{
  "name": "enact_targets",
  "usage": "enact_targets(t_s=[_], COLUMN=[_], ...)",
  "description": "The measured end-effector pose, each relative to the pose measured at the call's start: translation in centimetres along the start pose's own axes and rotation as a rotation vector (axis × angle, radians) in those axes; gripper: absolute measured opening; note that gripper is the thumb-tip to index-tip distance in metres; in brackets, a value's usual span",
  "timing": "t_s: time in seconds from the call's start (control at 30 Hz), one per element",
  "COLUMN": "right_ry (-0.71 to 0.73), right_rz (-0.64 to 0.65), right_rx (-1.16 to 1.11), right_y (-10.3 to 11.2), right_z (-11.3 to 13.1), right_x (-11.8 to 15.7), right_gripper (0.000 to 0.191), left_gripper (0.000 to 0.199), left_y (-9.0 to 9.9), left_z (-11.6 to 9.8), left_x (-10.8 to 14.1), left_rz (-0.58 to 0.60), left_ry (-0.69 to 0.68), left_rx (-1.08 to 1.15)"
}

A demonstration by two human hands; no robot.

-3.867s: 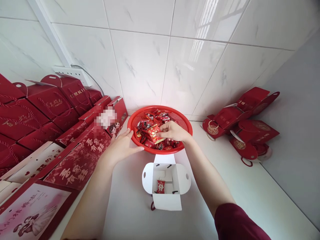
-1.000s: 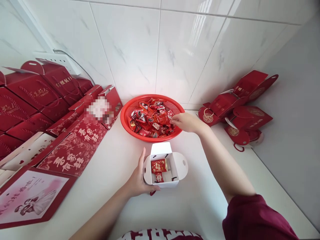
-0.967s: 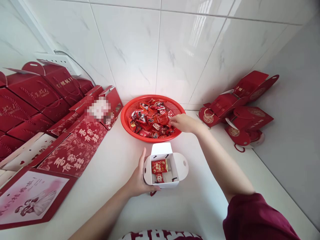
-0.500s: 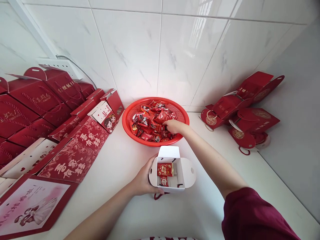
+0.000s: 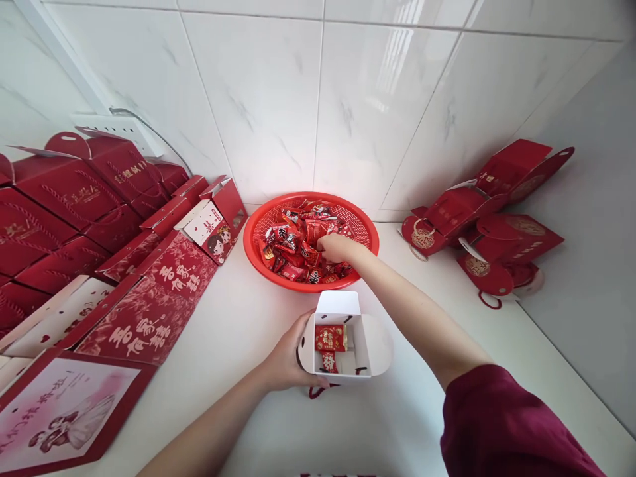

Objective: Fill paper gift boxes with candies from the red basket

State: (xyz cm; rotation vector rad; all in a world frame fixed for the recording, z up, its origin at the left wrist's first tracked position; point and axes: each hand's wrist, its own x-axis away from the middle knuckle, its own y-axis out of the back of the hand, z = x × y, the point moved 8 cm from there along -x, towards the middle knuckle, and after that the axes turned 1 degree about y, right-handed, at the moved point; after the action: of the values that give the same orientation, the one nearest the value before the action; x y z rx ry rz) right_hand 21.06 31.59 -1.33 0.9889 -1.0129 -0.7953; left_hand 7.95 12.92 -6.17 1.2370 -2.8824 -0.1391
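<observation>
My left hand (image 5: 293, 358) is wrapped round the side of a small gift box (image 5: 371, 344), whose white inside faces up with its flaps open. Two red wrapped candies lie in the box, the upper one a red-and-gold packet (image 5: 330, 338). A red cord handle shows under the box. Just behind it stands a red plastic basket (image 5: 252, 248) full of red candy packets (image 5: 293, 240). My right hand (image 5: 336, 248) reaches into the basket's right half, fingers curled and pinched on a red candy packet; its fingertips are partly hidden among the wrappers.
Dark red gift boxes (image 5: 79, 192) with cord handles are stacked at the left. Before them lie patterned red boxes (image 5: 163, 285) and a card with a couple drawing (image 5: 69, 411). More red boxes (image 5: 452, 212) lie piled at the right, by a grey panel. A tiled wall closes the back.
My right hand has shifted slightly left and deeper among the candy packets, and its fingers have closed in. The left hand keeps the box in nearly the same place.
</observation>
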Motion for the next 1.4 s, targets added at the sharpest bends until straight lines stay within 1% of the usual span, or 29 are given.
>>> enact_targets(t_s=[0.1,0.17,0.23,0.33,0.5,0.6,0.73,0.8,0.9,1.0,1.07,1.13,1.23,1.3,1.4], right_ry=[0.045,0.085,0.124,0.184,0.268,0.281,0.207,0.184,0.197,0.199,0.223,0.270,0.317,0.343,0.403], right_rz=[0.086,0.097,0.076,0.022,-0.056,-0.136,-0.323,-0.408,-0.472,-0.496,-0.538,-0.606,-0.679,-0.667,-0.588], right_rx=[0.007,-0.008,-0.044,-0.143,-0.372,-0.521,-0.683,-0.790,-1.012,-1.110,-1.134,-1.145,-1.150,-1.181,-1.216], right_y=[-0.9,-1.1,-0.9,0.0,1.3,1.4,1.4,1.6,1.7,1.8,2.2,2.9,3.7,3.8,3.3], right_z=[1.5,2.2,2.4,2.0,1.1,0.2,-1.7,-2.4,-2.9,-3.0,-2.9,-2.6,-1.7,-0.7,1.2], right_x=[-0.4,-0.4,-0.3,0.5,2.7,4.0,5.3,5.7,5.9,5.8,6.1,7.1,10.0,12.3,15.9], right_gripper=[0.028,0.025,0.022,0.023,0.025,0.026,0.032,0.033,0.031,0.028,0.030,0.031,0.031,0.030,0.029], left_gripper=[0.113,0.114,0.115,0.115,0.112,0.111,0.115,0.117,0.117,0.117,0.113,0.107,0.103,0.103,0.102], left_y=[0.0,0.1,0.1,0.0,-0.1,0.2,0.7,0.9,1.1,1.3,1.3,1.3,1.4,1.5,1.3], left_z=[0.0,0.1,0.0,0.0,0.0,-0.2,-0.6,-1.0,-1.6,-1.6,-1.2,-0.8,-0.5,-0.4,-0.4], left_x=[0.0,0.1,0.1,0.0,-0.1,0.1,0.9,1.4,2.0,2.0,1.6,1.2,0.6,0.4,0.2], left_rz=[0.000,-0.002,-0.003,-0.001,0.011,-0.024,-0.090,-0.108,-0.131,-0.133,-0.103,-0.065,-0.035,-0.027,0.003], left_ry=[0.011,0.015,0.009,-0.006,-0.019,-0.037,-0.080,-0.117,-0.150,-0.099,-0.047,-0.026,-0.043,-0.052,-0.056], left_rx=[-0.001,-0.005,-0.001,0.005,0.003,-0.084,-0.266,-0.314,-0.340,-0.327,-0.290,-0.238,-0.155,-0.101,-0.019])
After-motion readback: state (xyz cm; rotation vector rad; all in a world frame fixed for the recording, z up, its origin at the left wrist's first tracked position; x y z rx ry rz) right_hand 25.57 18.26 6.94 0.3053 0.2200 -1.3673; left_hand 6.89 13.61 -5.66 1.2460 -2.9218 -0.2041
